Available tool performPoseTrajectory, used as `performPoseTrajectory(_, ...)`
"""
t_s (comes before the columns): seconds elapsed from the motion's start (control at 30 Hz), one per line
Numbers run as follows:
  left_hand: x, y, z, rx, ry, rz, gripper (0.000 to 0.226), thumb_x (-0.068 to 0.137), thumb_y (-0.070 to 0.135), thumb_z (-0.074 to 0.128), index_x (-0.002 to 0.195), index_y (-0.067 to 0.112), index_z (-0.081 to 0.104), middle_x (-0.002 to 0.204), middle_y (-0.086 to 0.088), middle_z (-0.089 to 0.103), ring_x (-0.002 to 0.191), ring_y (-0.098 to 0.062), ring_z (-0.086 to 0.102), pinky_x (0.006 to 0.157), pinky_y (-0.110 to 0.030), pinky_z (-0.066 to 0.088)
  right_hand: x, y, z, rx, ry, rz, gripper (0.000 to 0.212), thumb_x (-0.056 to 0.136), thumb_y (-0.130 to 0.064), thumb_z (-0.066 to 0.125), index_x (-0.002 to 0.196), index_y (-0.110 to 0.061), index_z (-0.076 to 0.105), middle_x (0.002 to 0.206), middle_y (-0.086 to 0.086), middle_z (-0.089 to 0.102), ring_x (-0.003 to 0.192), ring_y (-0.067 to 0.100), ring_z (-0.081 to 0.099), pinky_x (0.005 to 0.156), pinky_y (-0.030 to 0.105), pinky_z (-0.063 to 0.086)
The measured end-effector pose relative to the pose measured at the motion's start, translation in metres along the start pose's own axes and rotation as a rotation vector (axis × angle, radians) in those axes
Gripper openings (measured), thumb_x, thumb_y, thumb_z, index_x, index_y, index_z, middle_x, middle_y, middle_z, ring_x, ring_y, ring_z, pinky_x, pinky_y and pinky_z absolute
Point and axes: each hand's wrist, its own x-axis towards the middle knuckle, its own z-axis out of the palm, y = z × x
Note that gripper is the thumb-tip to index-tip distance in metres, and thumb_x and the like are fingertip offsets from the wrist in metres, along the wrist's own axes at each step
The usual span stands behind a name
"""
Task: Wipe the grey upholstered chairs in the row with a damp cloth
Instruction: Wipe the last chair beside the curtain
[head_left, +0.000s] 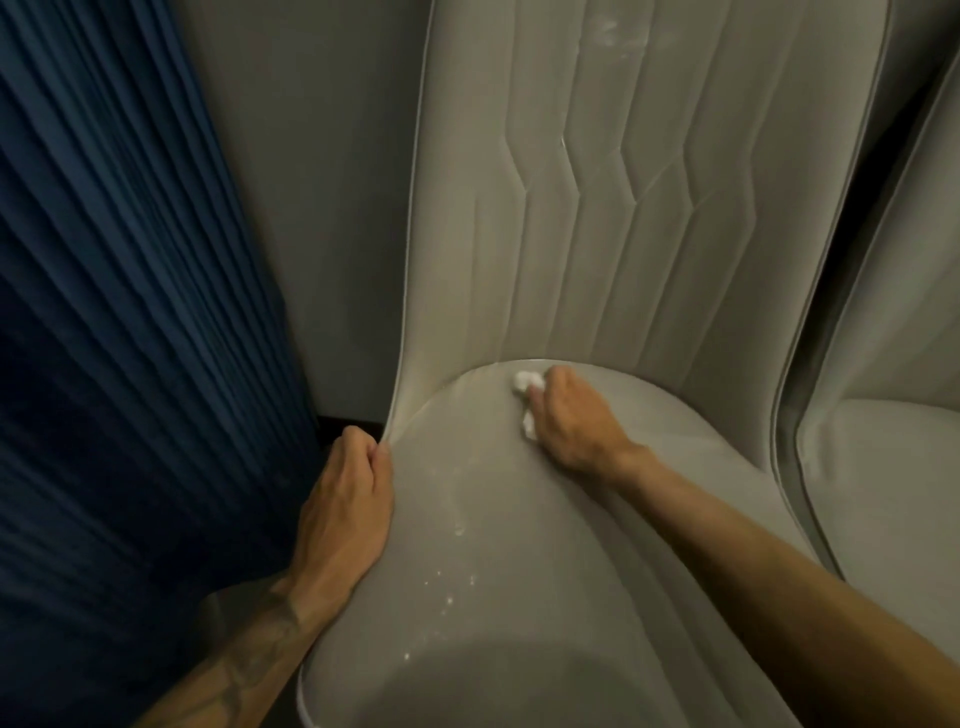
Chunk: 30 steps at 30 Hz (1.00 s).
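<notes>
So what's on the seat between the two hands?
In the head view, only bare grey seat lies between the left hand and the right hand holding the white cloth.

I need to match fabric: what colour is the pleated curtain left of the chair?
Dark blue, seen clearly in the head view: the curtain hangs in narrow vertical pleats.

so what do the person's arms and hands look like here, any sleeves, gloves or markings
Both arms are bare, with no sleeves in view and no gloves. The left hand has no visible ring or watch, and its forearm carries dark tattoo markings near the wrist and further up. The right hand and its forearm show no tattoo, watch or band.
</notes>
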Motion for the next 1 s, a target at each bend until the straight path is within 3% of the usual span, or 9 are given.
performPoseTrajectory(0.1, 0.002, -0.002, 0.002, 0.007, 0.005, 0.002, 0.030, 0.111, 0.035, 0.034, 0.084, 0.022, 0.039, 0.084, -0.004, 0.053, 0.074, -0.020, 0.053, 0.060, -0.031, 0.041, 0.018, -0.007, 0.009, -0.121, 0.039, 0.061, 0.032, 0.107, -0.027, 0.035, 0.126, -0.006, 0.049, 0.120, 0.020, 0.052, 0.110, 0.036, 0.049, 0.093, 0.046, 0.035)
performPoseTrajectory(0.17, 0.003, -0.003, 0.001, 0.007, 0.005, 0.000, 0.031, 0.111, 0.036, 0.034, 0.084, 0.023, 0.039, 0.084, -0.003, 0.053, 0.074, -0.019, 0.053, 0.060, -0.033, 0.041, 0.009, -0.034, 0.027, -0.080, 0.056, -0.067, 0.031, 0.108, -0.030, 0.034, 0.111, -0.005, 0.051, 0.109, 0.021, 0.055, 0.101, 0.039, 0.050, 0.091, 0.050, 0.036)
performPoseTrajectory(0.27, 0.003, -0.005, 0.001, 0.006, -0.001, -0.025, 0.031, 0.111, 0.040, 0.034, 0.086, 0.023, 0.040, 0.086, -0.001, 0.053, 0.076, -0.017, 0.054, 0.065, -0.039, 0.044, -0.015, -0.053, 0.041, -0.031, -0.054, -0.289, 0.032, 0.109, -0.040, 0.033, 0.095, -0.014, 0.046, 0.095, 0.013, 0.053, 0.088, 0.035, 0.051, 0.085, 0.047, 0.040)
performPoseTrajectory(0.33, 0.001, -0.004, 0.000, 0.000, -0.005, -0.030, 0.031, 0.110, 0.042, 0.034, 0.086, 0.023, 0.040, 0.086, -0.001, 0.054, 0.076, -0.017, 0.055, 0.066, -0.040, 0.045, -0.008, -0.042, 0.031, -0.040, -0.095, -0.287, 0.030, 0.109, -0.039, 0.033, 0.094, -0.016, 0.044, 0.095, 0.012, 0.053, 0.090, 0.035, 0.051, 0.086, 0.045, 0.040)
performPoseTrajectory(0.5, 0.002, 0.001, 0.000, 0.001, -0.011, -0.007, 0.031, 0.111, 0.039, 0.032, 0.087, 0.020, 0.040, 0.087, -0.004, 0.053, 0.076, -0.021, 0.054, 0.067, -0.040, 0.047, 0.040, -0.028, 0.020, -0.200, -0.010, -0.119, 0.032, 0.110, -0.025, 0.027, 0.119, -0.007, 0.051, 0.113, 0.019, 0.052, 0.106, 0.037, 0.048, 0.093, 0.047, 0.036)
performPoseTrajectory(0.67, 0.001, 0.001, -0.002, 0.008, -0.006, -0.022, 0.031, 0.111, 0.039, 0.033, 0.089, 0.018, 0.041, 0.088, -0.002, 0.053, 0.080, -0.022, 0.055, 0.076, -0.049, 0.049, 0.014, -0.065, 0.050, -0.141, -0.078, -0.428, 0.031, 0.109, -0.031, 0.032, 0.101, -0.008, 0.051, 0.098, 0.016, 0.052, 0.090, 0.036, 0.050, 0.084, 0.048, 0.039)
performPoseTrajectory(0.77, 0.002, 0.002, -0.002, 0.020, -0.001, -0.018, 0.031, 0.111, 0.038, 0.033, 0.090, 0.017, 0.040, 0.089, -0.003, 0.052, 0.081, -0.025, 0.055, 0.079, -0.051, 0.049, 0.020, -0.059, 0.037, -0.166, -0.144, -0.392, 0.035, 0.110, -0.034, 0.028, 0.101, -0.008, 0.049, 0.099, 0.015, 0.052, 0.091, 0.036, 0.050, 0.085, 0.045, 0.037)
performPoseTrajectory(0.87, 0.002, 0.003, -0.002, 0.018, 0.005, -0.006, 0.031, 0.111, 0.039, 0.031, 0.089, 0.018, 0.039, 0.088, -0.004, 0.051, 0.080, -0.025, 0.054, 0.078, -0.051, 0.049, 0.032, -0.061, 0.032, -0.179, -0.104, -0.310, 0.033, 0.110, -0.031, 0.028, 0.106, -0.006, 0.050, 0.107, 0.017, 0.053, 0.098, 0.037, 0.050, 0.089, 0.045, 0.036)
performPoseTrajectory(1.0, 0.000, 0.002, -0.003, 0.008, 0.007, -0.016, 0.031, 0.111, 0.039, 0.031, 0.091, 0.018, 0.039, 0.090, -0.006, 0.053, 0.083, -0.029, 0.056, 0.080, -0.052, 0.050, 0.005, -0.069, 0.043, -0.087, -0.156, -0.436, 0.033, 0.108, -0.040, 0.029, 0.095, -0.013, 0.044, 0.097, 0.012, 0.055, 0.089, 0.035, 0.052, 0.084, 0.044, 0.040)
